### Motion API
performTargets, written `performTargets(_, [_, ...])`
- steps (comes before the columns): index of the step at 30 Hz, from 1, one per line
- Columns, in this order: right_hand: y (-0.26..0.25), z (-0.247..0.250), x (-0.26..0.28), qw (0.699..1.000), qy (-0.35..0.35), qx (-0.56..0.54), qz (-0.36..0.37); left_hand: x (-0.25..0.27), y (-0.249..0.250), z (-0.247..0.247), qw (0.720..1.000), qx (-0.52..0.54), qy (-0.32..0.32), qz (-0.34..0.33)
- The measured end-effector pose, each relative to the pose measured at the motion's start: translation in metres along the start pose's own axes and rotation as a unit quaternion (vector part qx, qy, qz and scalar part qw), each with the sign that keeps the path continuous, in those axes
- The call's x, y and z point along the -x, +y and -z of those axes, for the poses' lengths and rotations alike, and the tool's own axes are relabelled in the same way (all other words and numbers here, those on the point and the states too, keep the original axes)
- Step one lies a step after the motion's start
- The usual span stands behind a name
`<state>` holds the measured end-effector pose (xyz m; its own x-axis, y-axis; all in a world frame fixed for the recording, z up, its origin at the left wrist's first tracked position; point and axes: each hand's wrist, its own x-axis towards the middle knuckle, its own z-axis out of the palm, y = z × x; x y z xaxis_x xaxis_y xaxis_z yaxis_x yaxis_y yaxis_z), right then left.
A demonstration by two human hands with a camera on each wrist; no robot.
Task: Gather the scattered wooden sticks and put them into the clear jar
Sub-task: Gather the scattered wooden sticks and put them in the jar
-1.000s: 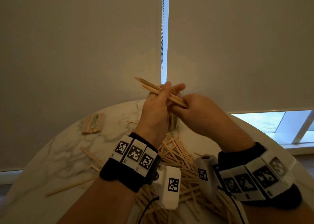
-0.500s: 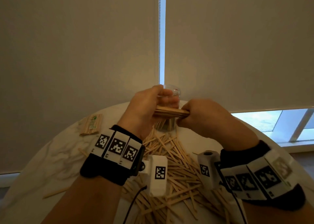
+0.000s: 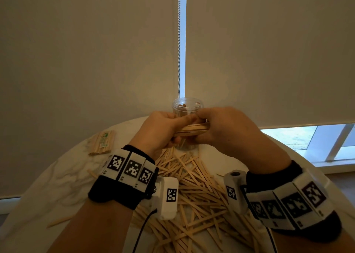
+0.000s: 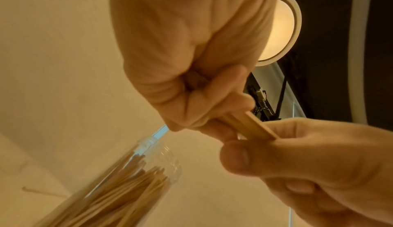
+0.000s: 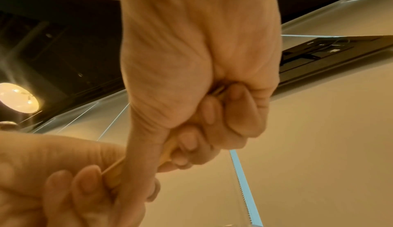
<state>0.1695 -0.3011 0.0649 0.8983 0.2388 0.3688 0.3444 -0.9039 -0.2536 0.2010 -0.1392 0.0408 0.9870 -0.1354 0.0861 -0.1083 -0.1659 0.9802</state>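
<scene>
Backdrop, head view: pale roller blinds point(image 3: 86, 60) w/ narrow gap and bead chain point(image 3: 179, 41); strip of window point(image 3: 307, 139) lower right.
Table, head view: round white marble top point(image 3: 57, 177), loose sticks point(image 3: 196, 191) piled in a heap near centre, a few strays at left edge.
Packet, head view: wrapped pack of sticks point(image 3: 101, 142) lying flat, far left, well apart from heap.
Jar, head view: clear jar point(image 3: 187, 106) upright just behind both hands, lid off, stick ends visible inside.
Bundle, head view: short bundle of sticks point(image 3: 192, 129) held roughly level in front of jar, between both hands.
Left hand, head view: left hand point(image 3: 159, 131) fingers curled round left end of bundle, thumb on top.
Right hand, head view: right hand point(image 3: 226, 129) fingers curled round right end.
Wrists, head view: black bands w/ coded tags, white camera boxes.
Left wrist view: fingers wrapped tight on bundle point(image 4: 251, 126); other hand's thumb point(image 4: 236, 156) pressing near end; jar point(image 4: 127, 180) below left, packed w/ sticks; round ceiling lamp point(image 4: 278, 28) behind.
Right wrist view: fist closed on bundle point(image 5: 168, 155), only slivers of wood showing; left fingers point(image 5: 85, 180) clamped at lower end; lamp point(image 5: 18, 97) at left.
</scene>
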Motion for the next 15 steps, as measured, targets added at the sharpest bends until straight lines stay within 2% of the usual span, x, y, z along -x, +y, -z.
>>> performTargets(3, [0.002, -0.005, 0.0, 0.993, 0.015, 0.11, -0.031, 0.002, 0.001, -0.007, 0.999, -0.017, -0.032, -0.023])
performTargets(5, [0.005, -0.01, -0.001, 0.989, 0.005, 0.138, -0.059, 0.004, 0.002, -0.01, 0.997, -0.03, -0.059, -0.032])
performTargets(7, [0.006, -0.012, -0.002, 0.989, -0.011, 0.127, -0.071, 0.003, 0.0, -0.01, 0.997, -0.025, -0.061, -0.036])
performTargets(15, [0.009, -0.004, -0.002, 0.999, -0.005, 0.026, -0.026, -0.006, -0.005, 0.002, 0.998, 0.041, -0.038, -0.012])
